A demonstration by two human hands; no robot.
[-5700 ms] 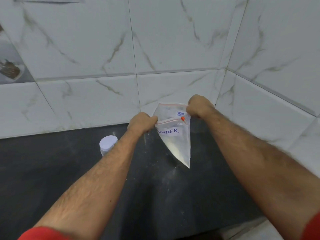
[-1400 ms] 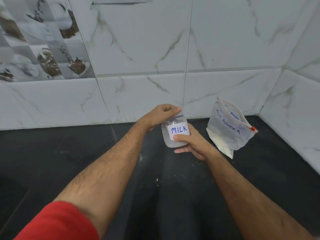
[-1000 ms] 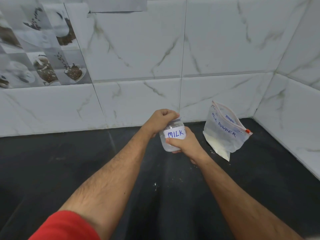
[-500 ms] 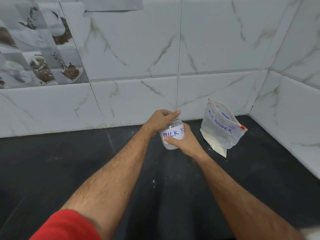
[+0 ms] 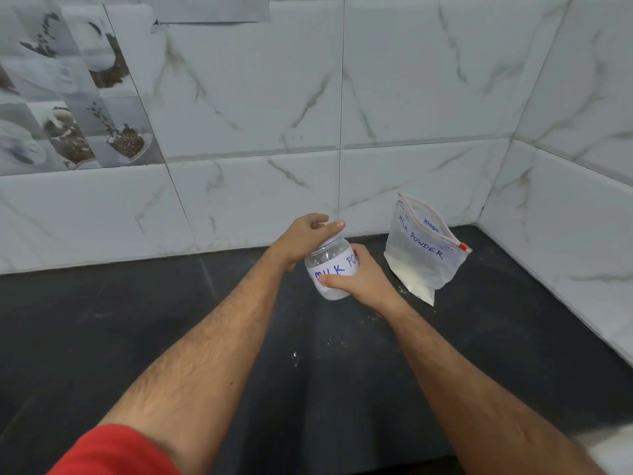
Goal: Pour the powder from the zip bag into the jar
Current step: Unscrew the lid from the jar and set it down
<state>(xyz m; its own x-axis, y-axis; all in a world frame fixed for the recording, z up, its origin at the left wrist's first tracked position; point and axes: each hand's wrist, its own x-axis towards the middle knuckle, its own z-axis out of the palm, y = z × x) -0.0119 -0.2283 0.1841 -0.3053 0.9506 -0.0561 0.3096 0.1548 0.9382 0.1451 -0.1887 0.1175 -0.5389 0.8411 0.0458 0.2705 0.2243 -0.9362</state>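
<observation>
One head-worn wide-angle view looks forward and down along both forearms onto a dark counter [image 5: 137,337]; it faces a tiled wall corner [image 5: 496,186] at the back right; the hands sit near mid-frame, fairly close; straight lines bow toward the edges.

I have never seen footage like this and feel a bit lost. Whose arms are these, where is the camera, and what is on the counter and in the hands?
There is no machine here: these are a person's two bare arms, filmed by a wide-angle camera worn on their head, looking forward and down. The right hand holds a small clear jar labelled for milk powder around its body. The left hand grips the white lid on top of it. On the dark counter, to the right and leaning toward the tiled wall, stands a zip bag marked "MILK POWDER", with white powder settled at its bottom. A few white specks lie on the counter.
</observation>
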